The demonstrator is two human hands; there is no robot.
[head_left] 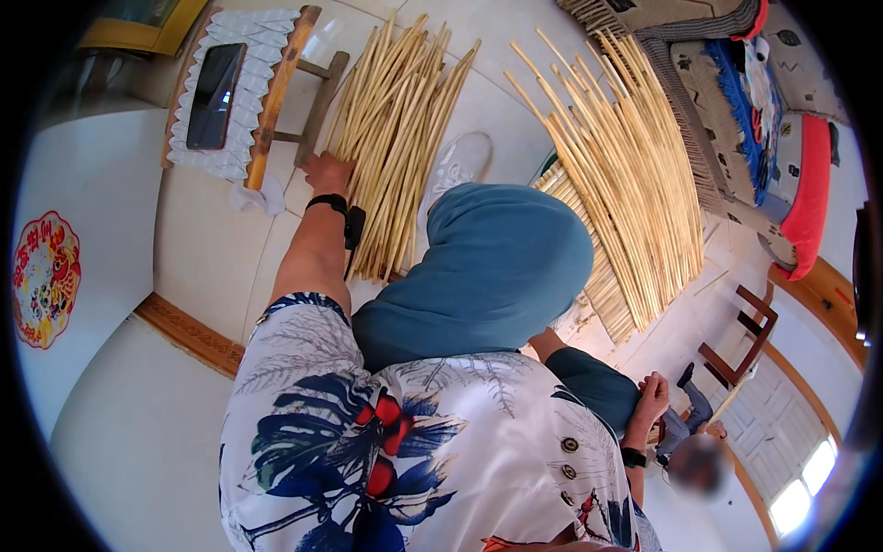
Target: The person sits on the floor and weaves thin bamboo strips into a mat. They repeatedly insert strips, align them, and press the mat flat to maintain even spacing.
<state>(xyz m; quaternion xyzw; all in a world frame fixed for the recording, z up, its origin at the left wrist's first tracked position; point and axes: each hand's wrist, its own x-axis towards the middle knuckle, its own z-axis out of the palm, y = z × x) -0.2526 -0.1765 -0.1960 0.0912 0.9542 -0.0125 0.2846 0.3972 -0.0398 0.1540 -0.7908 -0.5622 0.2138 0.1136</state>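
Left hand (328,171): reaches forward, fingers curled onto the near ends of a fanned bundle of pale cane sticks (395,138) on the tiled floor (212,248), apparently to select one. Right hand (652,397): loosely closed at the knee, grasp unclear. Second stick pile (625,175) lies right; wooden stool (267,92) left.

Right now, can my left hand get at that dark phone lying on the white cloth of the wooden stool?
Probably yes. The left hand rests on the bundle of pale sticks right beside the stool, and nothing lies between it and the phone; a short reach over the stool's wooden edge should do.
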